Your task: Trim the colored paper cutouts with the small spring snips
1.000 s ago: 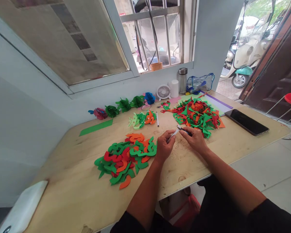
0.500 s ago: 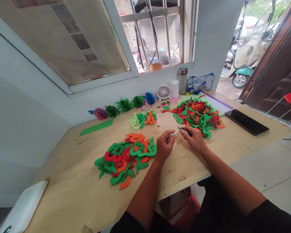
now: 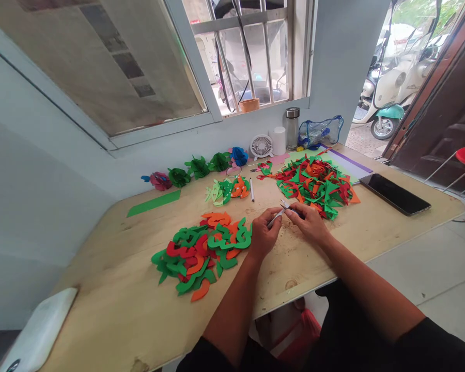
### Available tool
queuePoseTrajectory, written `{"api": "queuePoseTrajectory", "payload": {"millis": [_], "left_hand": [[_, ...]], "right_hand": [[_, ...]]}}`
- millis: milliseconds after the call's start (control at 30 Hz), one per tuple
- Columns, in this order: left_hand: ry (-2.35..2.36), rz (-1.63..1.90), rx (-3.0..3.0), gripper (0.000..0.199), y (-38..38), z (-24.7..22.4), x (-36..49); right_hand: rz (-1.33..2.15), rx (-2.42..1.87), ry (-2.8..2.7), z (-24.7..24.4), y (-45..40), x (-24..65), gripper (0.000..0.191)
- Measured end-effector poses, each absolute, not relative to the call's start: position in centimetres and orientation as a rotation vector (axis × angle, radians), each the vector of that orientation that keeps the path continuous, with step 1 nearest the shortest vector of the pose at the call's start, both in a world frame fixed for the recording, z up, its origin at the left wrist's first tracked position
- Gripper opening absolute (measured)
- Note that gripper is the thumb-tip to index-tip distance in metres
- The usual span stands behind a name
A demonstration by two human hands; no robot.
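The left hand [image 3: 266, 229] pinches a thin white strip [image 3: 274, 220], and the right hand [image 3: 308, 219] grips a small dark tool [image 3: 289, 208], too covered to name, its tip close to the strip over the table [image 3: 112, 289]. A big messy pile of scraps [image 3: 313, 181] crowds the space behind the right hand, curvy pieces [image 3: 196, 256] lie just beside the left, and a pen [image 3: 251, 190] and black phone [image 3: 395, 195] lie farther off. The strip looks narrow and pale, partly hidden by fingers.
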State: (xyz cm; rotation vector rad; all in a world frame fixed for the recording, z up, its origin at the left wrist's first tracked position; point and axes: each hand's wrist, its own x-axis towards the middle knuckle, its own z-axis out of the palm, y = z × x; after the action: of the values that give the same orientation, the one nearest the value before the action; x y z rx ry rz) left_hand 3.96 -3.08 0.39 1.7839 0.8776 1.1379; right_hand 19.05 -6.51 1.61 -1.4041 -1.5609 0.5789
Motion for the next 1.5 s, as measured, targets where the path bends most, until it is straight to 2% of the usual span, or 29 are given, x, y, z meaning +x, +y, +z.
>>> {"api": "queuePoseTrajectory", "payload": {"millis": [800,1200,1500], "left_hand": [[0.910,1.121,1.864,0.024,-3.10,0.39,3.93],[0.852,1.233,1.586,0.027,-2.81,0.13,4.06],[0.864,1.155,1.785,0.025,-3.19,0.22,4.16]], "right_hand": [[0.362,-1.458,-1.519,1.52,-6.56,19.03,0.032],[0.476,-1.438,-1.545,1.69,-6.63,18.94,0.033],[0.498,-1.430,-1.595,1.50,-6.48,19.00,0.033]]}}
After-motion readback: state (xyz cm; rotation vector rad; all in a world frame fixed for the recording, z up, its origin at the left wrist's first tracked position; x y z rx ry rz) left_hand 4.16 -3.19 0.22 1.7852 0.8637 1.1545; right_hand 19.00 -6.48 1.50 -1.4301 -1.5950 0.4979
